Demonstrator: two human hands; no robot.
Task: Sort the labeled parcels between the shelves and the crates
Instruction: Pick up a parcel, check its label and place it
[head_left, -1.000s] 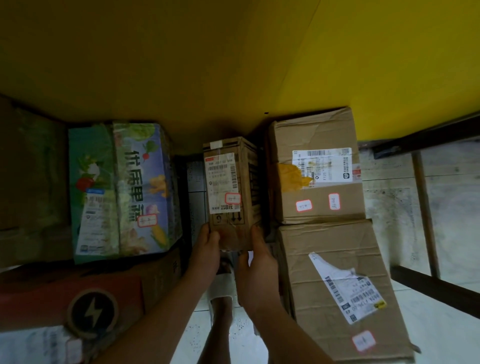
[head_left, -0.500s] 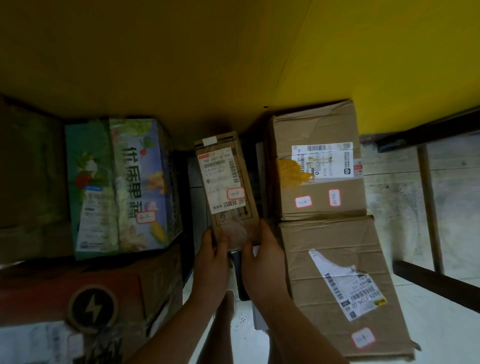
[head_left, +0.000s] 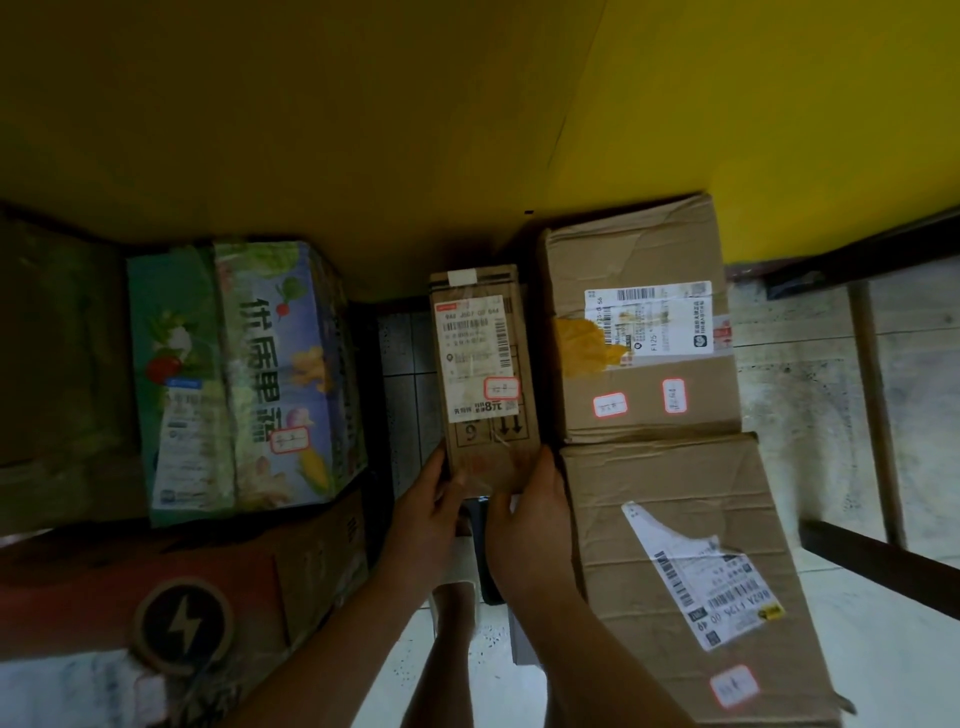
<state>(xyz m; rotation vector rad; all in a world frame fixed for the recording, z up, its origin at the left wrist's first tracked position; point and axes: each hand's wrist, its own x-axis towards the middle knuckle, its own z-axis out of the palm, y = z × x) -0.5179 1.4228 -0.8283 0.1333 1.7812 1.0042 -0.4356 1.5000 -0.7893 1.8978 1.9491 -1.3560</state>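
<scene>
A narrow brown parcel (head_left: 485, 379) with a white shipping label and a small red-framed sticker stands in the gap between other boxes. My left hand (head_left: 428, 512) grips its near left corner and my right hand (head_left: 524, 519) grips its near right corner. To its right lie two larger brown cardboard parcels, one at the back (head_left: 641, 332) and one nearer (head_left: 685, 571), each with a white label and red-framed stickers. On the left sits a colourful printed box (head_left: 244, 379) with vegetable pictures.
A yellow shelf board (head_left: 467, 119) hangs overhead. A brown and red box with a lightning logo (head_left: 182, 623) lies at the near left. A dark shelf frame bar (head_left: 878, 551) crosses the tiled floor (head_left: 810, 395) on the right. My foot (head_left: 454, 597) shows below the hands.
The narrow parcel tilted left half a second ago and now stands straight, slightly closer to me. Both hands stayed on its near end.
</scene>
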